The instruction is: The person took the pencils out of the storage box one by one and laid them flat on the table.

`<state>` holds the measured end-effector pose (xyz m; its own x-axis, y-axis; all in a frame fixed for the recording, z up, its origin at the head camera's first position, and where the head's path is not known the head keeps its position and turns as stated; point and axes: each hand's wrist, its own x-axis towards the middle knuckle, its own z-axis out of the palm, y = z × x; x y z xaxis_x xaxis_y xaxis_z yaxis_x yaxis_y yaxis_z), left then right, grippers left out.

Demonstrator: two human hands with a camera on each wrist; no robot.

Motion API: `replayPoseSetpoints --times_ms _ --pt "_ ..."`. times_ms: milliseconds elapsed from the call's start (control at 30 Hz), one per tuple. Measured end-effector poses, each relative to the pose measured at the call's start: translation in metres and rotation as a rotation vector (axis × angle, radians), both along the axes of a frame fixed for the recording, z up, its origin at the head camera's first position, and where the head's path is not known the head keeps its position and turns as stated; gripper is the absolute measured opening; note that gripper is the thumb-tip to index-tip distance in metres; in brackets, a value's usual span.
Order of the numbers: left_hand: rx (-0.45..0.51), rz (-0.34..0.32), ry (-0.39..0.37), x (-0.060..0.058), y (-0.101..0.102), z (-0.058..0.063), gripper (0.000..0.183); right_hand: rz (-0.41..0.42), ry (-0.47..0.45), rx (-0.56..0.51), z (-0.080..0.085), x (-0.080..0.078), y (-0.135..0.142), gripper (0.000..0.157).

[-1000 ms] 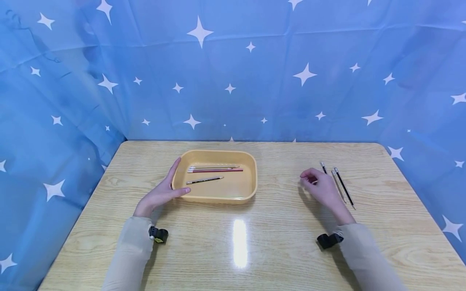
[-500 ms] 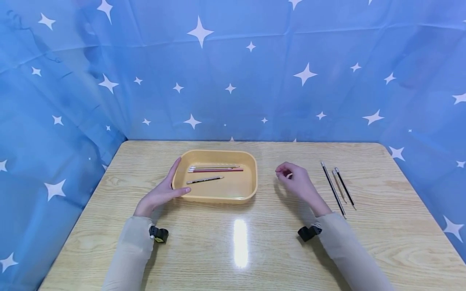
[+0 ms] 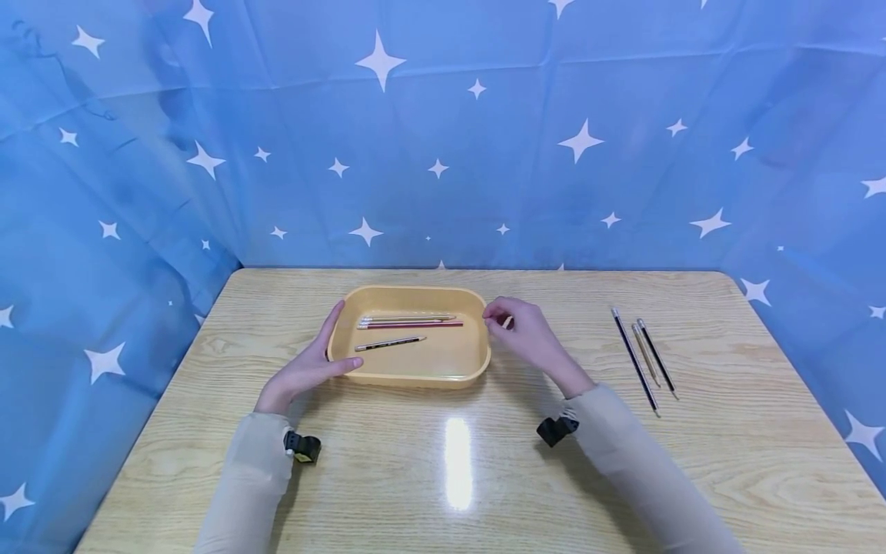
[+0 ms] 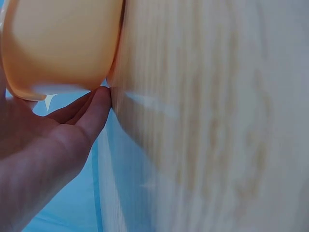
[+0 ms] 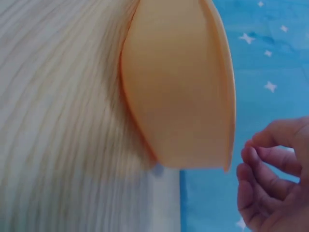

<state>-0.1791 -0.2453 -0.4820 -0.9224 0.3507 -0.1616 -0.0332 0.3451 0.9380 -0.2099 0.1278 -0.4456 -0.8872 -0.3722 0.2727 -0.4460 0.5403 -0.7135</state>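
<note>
A pale orange tray (image 3: 394, 382) stands on the table. My left hand (image 3: 304, 375) grips its left end, with the thumb at the front rim and the fingers along the side. Inside lie a gold pencil (image 3: 408, 318), a dark red pencil (image 3: 415, 325) and, nearer me, a black patterned pencil (image 3: 390, 343). My right hand (image 3: 526, 331) is at the tray's right rim, fingers curled and thumb meeting the fingertips. In the right wrist view nothing shows between those fingertips, which stand a little apart from the tray wall.
Two black pencils (image 3: 634, 362) (image 3: 657, 358) lie at the right of the table (image 3: 443, 477), with a gold pencil (image 3: 646, 355) between them. A blue star-patterned cloth (image 3: 443, 154) hangs behind the table and at both sides.
My right hand has moved left from beside the loose pencils to the tray's right rim, uncovering a black pencil. The left hand and the tray have not moved.
</note>
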Motion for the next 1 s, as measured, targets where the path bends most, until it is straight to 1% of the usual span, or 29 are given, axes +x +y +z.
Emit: replayPoseSetpoints --times_ms 300,433,533,633,800,900,1000 --pt "-0.019 0.009 -0.005 -0.001 0.001 0.001 0.102 0.051 0.012 -0.021 0.004 -0.005 -0.03 0.006" --pt "-0.015 0.008 -0.009 -0.002 0.001 0.001 0.101 0.101 0.035 -0.024 0.004 -0.006 -0.044 0.007" --pt "-0.02 0.009 -0.009 -0.001 0.001 0.0 0.101 0.141 0.028 -0.033 0.002 -0.006 -0.055 0.008" --pt "-0.023 0.011 -0.011 -0.001 0.001 0.0 0.102 0.159 0.017 -0.019 -0.001 -0.006 -0.065 0.007" --pt "-0.02 0.013 -0.016 0.0 0.001 0.001 0.102 0.165 0.018 0.03 -0.005 -0.006 -0.079 0.007" --pt "-0.016 0.012 -0.013 0.001 0.001 0.001 0.101 0.171 -0.014 0.064 -0.005 -0.005 -0.088 0.007" --pt "-0.006 0.009 -0.011 0.001 0.0 0.001 0.101 0.18 -0.066 0.088 -0.004 -0.004 -0.098 0.008"
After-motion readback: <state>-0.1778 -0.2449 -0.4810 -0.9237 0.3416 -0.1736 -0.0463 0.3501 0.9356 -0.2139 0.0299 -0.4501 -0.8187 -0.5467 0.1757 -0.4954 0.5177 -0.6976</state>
